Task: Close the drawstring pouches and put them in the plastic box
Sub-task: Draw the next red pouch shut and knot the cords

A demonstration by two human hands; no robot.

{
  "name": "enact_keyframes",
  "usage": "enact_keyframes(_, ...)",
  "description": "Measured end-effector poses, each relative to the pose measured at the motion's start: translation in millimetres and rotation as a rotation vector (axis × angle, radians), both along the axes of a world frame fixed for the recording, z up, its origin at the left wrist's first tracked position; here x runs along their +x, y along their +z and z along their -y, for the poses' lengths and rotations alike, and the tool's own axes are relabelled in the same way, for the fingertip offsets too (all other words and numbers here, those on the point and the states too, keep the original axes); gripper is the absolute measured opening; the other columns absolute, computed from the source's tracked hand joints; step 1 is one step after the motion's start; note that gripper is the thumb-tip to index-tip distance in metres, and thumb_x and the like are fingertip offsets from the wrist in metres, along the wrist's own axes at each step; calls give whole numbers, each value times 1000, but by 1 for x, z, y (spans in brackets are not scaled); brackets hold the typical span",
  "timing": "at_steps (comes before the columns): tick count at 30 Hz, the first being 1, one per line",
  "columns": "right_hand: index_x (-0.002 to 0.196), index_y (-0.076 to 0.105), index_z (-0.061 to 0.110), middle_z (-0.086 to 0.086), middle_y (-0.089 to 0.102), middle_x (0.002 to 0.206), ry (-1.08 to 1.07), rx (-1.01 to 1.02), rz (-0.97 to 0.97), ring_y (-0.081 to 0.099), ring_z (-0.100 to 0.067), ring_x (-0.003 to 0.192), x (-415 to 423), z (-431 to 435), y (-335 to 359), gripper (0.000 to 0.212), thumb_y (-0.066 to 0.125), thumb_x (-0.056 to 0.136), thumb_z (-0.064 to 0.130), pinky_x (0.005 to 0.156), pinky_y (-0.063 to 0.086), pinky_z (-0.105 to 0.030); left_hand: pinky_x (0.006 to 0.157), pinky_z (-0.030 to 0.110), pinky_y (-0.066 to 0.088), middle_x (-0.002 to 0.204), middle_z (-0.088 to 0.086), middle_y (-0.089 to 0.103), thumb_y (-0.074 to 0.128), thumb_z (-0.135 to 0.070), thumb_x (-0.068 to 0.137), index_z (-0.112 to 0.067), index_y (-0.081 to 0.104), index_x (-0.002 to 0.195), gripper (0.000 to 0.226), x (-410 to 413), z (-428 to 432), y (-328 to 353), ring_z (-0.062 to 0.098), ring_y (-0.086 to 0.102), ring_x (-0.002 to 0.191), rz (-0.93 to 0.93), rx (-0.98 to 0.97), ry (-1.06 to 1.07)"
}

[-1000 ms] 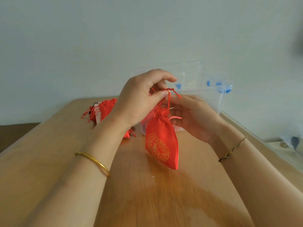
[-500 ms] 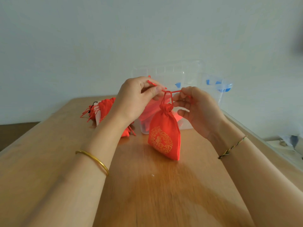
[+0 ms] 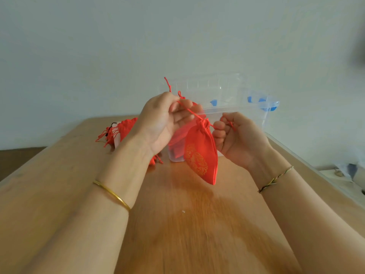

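A red drawstring pouch [image 3: 201, 155] with a gold emblem hangs in the air between my hands, its neck cinched tight. My left hand [image 3: 164, 123] pinches one red cord that runs up and left from the neck. My right hand [image 3: 237, 139] grips the other cord close to the neck on the right. Behind the pouch stands the clear plastic box [image 3: 245, 115] with its lid raised; red pouches show through its near wall. More red pouches [image 3: 120, 129] lie in a heap on the table at the left, partly hidden by my left forearm.
The wooden table [image 3: 177, 224] stretches toward me, its right edge running diagonally near my right forearm. A pale wall stands close behind the box. Blue latches [image 3: 262, 101] sit on the box's right end. Some small clutter lies off the table at far right.
My hands have drawn apart, pulling the cords out to both sides. The pouch neck has closed tight and the pouch has risen slightly and tilted.
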State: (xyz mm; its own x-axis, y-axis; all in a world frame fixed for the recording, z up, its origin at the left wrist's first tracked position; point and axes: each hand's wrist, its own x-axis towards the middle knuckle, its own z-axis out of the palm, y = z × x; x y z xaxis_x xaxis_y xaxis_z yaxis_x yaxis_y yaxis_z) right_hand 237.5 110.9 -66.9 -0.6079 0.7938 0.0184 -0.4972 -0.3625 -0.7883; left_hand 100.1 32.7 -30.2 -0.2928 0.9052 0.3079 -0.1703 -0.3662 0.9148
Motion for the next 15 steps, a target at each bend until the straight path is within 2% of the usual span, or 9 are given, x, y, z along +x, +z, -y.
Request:
enact_keyframes(2, 65, 42, 15, 2, 52, 49, -58, 55, 51, 45, -9, 39, 1, -1, -1, 27, 41, 92, 17, 41, 39, -14, 59, 23, 48, 56, -2, 56, 36, -8, 93, -14, 35, 58, 36, 6, -1, -3, 12, 64, 56, -123, -54, 24)
enact_keyframes(5, 66, 48, 15, 2, 63, 61, -100, 160, 26, 49, -7, 44, 6, 0, 4, 26, 45, 92, 18, 43, 40, -16, 56, 20, 49, 61, -1, 57, 45, -16, 96, -12, 52, 68, 29, 6, 0, -3, 9, 59, 54, -357, -151, 36)
enact_keyframes(7, 69, 53, 14, 3, 65, 72, -123, 259, 27, 49, -7, 49, 7, 5, 9, 22, 49, 91, 18, 45, 37, -17, 54, 19, 49, 65, 1, 56, 52, -15, 92, -9, 58, 79, 16, 6, 2, -3, 7, 56, 55, -423, -198, -4)
enact_keyframes(10, 73, 57, 14, 3, 61, 75, -135, 406, 64, 46, -9, 52, 4, 14, 13, 17, 53, 89, 16, 46, 32, -19, 49, 18, 47, 67, 5, 54, 62, -8, 85, -7, 61, 85, 1, 8, 3, -3, 9, 53, 56, -543, -226, 1)
enact_keyframes(12, 70, 60, 14, 0, 59, 76, -150, 474, 92, 44, -10, 51, 2, 18, 12, 20, 53, 89, 14, 47, 30, -21, 46, 17, 43, 64, 4, 53, 63, -7, 84, -8, 62, 81, 3, 9, 3, -3, 6, 51, 51, -615, -220, 16)
enact_keyframes(15, 70, 64, 17, -4, 61, 82, -176, 537, 164, 44, -10, 47, 1, 18, 11, 25, 52, 92, 19, 45, 30, -21, 42, 15, 40, 65, 5, 53, 61, -9, 86, -7, 63, 78, 8, 9, 3, -3, 4, 50, 46, -610, -218, 24)
